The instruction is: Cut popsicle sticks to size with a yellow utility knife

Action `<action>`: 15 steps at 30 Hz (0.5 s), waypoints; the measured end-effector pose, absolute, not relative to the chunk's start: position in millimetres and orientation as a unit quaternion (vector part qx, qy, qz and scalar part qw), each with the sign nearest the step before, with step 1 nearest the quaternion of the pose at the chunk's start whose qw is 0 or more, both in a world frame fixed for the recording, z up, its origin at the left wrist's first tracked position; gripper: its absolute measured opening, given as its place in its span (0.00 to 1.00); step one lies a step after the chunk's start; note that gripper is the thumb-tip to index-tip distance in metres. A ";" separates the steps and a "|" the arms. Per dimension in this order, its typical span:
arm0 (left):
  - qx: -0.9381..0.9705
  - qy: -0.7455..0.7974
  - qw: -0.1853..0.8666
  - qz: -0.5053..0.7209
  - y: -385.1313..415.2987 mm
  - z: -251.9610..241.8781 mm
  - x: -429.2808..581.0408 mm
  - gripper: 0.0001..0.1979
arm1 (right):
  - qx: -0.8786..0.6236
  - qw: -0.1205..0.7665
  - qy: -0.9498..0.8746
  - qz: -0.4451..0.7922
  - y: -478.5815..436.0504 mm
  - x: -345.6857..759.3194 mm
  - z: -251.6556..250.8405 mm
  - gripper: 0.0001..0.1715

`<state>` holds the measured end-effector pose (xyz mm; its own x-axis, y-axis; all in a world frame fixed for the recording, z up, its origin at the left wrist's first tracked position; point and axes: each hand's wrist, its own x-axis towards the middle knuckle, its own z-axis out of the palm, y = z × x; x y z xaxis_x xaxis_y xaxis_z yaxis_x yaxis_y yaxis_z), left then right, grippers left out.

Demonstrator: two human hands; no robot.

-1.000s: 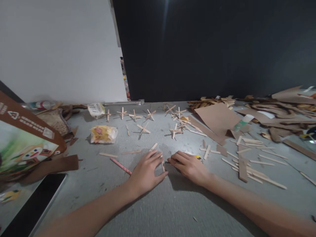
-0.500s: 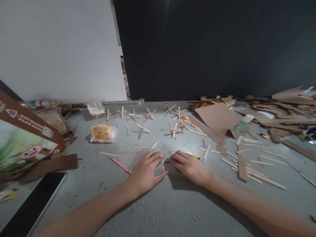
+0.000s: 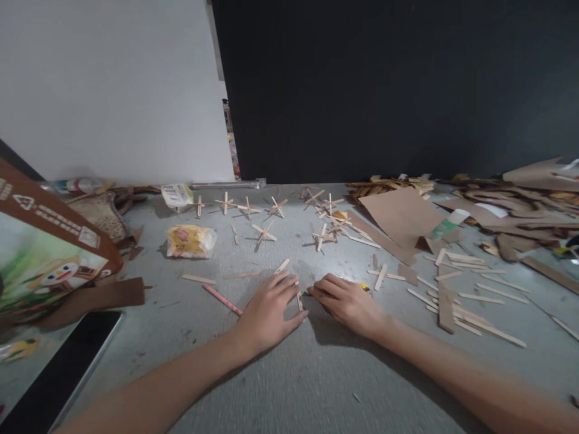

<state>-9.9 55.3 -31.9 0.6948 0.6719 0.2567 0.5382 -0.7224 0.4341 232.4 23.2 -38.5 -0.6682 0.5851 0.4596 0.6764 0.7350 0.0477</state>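
In the middle of the grey table my left hand (image 3: pixel 266 307) lies low. Its thumb and fingertips brace a short wooden craft stick (image 3: pixel 299 298) from its two ends. Another craft stick (image 3: pixel 283 265) pokes out beyond the fingers, and a pink pencil (image 3: pixel 221 299) runs up to the hand's left side. Just right of the braced stick is my right hand (image 3: pixel 346 303), fingers curled in a pinch. A small dark tip shows at its fingertips; what it belongs to is hidden. Something yellow and black (image 3: pixel 365 289) peeks out behind that hand.
Crossed-stick pieces (image 3: pixel 265 232) stand toward the back. Loose craft sticks (image 3: pixel 479 298) and brown cardboard (image 3: pixel 393 214) lie right, with a green-and-white tube (image 3: pixel 450 223). Left are a yellow packet (image 3: pixel 190 242), a phone (image 3: pixel 67 367) and a brown printed bag (image 3: pixel 58 241). A black panel (image 3: pixel 384 90) rises behind.
The view has shifted very slightly. Both hands keep nearly the same place and pose around the stick, with only tiny finger movement.
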 end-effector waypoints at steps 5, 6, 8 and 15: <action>0.910 0.337 0.153 0.184 53.8 -29.0 -10.4 0.22 | -0.340 0.221 -0.908 -0.104 22.9 232.1 -37.8 0.13; 0.911 0.337 0.152 0.184 53.8 -29.1 -10.4 0.22 | -0.339 0.224 -0.908 -0.103 22.7 231.9 -37.6 0.13; 0.911 0.335 0.153 0.185 53.9 -29.5 -10.3 0.21 | -0.339 0.227 -0.907 -0.100 22.3 231.5 -37.2 0.13; 0.906 0.325 0.169 0.211 55.2 -31.0 -10.7 0.20 | -0.347 0.223 -0.905 -0.105 22.3 231.0 -37.1 0.13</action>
